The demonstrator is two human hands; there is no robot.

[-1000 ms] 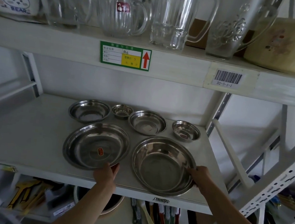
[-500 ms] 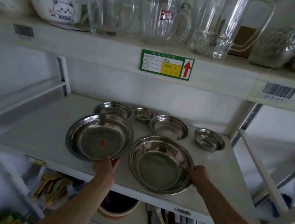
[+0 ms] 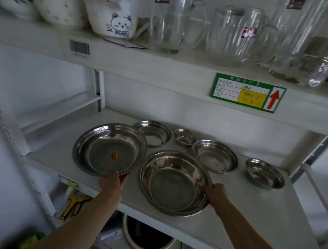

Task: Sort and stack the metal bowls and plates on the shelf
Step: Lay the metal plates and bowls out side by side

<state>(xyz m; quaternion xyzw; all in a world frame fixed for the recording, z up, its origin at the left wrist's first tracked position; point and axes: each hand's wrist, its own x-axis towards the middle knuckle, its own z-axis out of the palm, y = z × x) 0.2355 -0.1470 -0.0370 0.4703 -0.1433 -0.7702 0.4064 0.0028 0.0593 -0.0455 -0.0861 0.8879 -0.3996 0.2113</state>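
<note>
The single head view looks forward and slightly down, close to the shelf [image 3: 57, 153] filling mid-frame.

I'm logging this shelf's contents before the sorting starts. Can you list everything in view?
Large metal plate: 1, silver with a red sticker, middle shelf front left, near edge lifted.
Large metal bowl: 1, silver, middle shelf front centre.
Medium metal bowls: 2, silver, back row.
Small metal bowls: 2, silver, back centre and far right.
Glass mugs: several, clear, top shelf right.
Ceramic bowls: several, white, one with a bear print, top shelf left.
Shelf label: 1, green and yellow with a red arrow, top shelf edge.
Left hand: grips the plate's near rim.
Right hand: grips the large bowl's right rim.
</note>
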